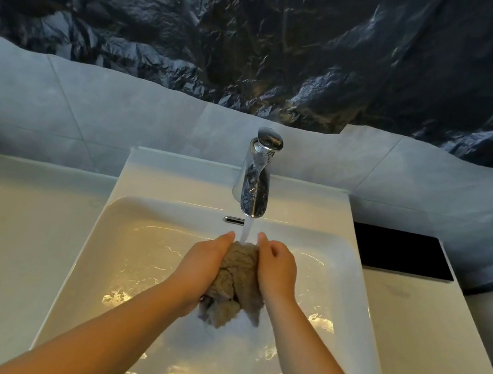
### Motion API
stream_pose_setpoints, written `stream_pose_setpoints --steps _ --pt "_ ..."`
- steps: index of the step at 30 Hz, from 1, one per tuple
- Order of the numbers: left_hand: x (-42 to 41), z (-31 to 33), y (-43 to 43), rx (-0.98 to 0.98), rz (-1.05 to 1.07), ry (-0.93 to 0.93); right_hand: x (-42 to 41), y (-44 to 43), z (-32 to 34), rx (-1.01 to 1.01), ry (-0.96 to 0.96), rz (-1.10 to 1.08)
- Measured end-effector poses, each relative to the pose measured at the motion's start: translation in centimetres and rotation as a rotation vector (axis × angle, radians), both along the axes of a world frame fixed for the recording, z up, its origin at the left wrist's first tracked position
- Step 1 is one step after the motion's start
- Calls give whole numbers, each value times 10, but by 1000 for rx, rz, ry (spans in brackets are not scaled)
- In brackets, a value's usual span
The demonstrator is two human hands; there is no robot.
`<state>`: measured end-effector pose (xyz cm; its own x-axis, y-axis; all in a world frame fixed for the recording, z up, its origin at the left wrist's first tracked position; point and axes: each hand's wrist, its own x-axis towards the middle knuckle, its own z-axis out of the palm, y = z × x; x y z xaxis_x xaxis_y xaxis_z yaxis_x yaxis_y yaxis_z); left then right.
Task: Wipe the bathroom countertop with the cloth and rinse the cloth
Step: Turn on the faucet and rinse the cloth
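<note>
A white countertop [14, 244] is flanking a white sink [126, 264]. Over the basin, the left hand [203, 265] and right hand [276, 269] are pressing the bunched cloth [235, 279] between curled fingers, under water running from the tap [255, 185].

cloth [237, 279] in sink [361, 293], under faucet [255, 185]

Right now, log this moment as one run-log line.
phase: rinsing | left hand + right hand: squeezing cloth | faucet: running | over sink
</note>
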<state>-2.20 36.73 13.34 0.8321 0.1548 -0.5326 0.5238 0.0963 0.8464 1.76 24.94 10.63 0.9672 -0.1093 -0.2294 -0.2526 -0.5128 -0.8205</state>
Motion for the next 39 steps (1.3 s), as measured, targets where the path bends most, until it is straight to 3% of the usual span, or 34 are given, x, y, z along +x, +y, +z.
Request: stream_pose_setpoints --steps 2,5,7,10,13,14,17,18,22,24,27,30,35,39 --pt "2 -2 8 14 46 -2 -11 -3 -2 230 103 -19" --pt "3 -2 16 -24 8 -33 -40 6 -10 734 425 -8" --pt "5 0 17 -24 15 -63 -49 13 -10 894 470 -20" --pt "5 3 18 283 30 -146 -45 22 1 745 357 -4" --pt "2 4 27 565 9 -285 -38 26 14 590 276 -119" --pt "3 1 31 517 17 -275 -37 25 17 560 209 -146" --pt "5 5 29 35 19 -7 -39 19 28 423 -39 -41" --pt "5 5 25 -20 -21 46 -40 19 28 389 -110 -1" --pt "5 3 5 223 -66 -62 -45 25 18 149 -382 -35" --pt "5 1 -3 360 -26 -127 -51 32 16 171 -450 -74" --pt "3 -1 -11 388 5 -165 -45 36 15 248 -347 -80" --pt "3 -6 -16 400 -7 -153 -25 27 4 307 -116 -97" --pt "9 -8 -10 357 8 -102 -3 14 -6 179 33 28" --pt "3 -6 12 360 71 -151 8 -18 9 20 -95 -49"
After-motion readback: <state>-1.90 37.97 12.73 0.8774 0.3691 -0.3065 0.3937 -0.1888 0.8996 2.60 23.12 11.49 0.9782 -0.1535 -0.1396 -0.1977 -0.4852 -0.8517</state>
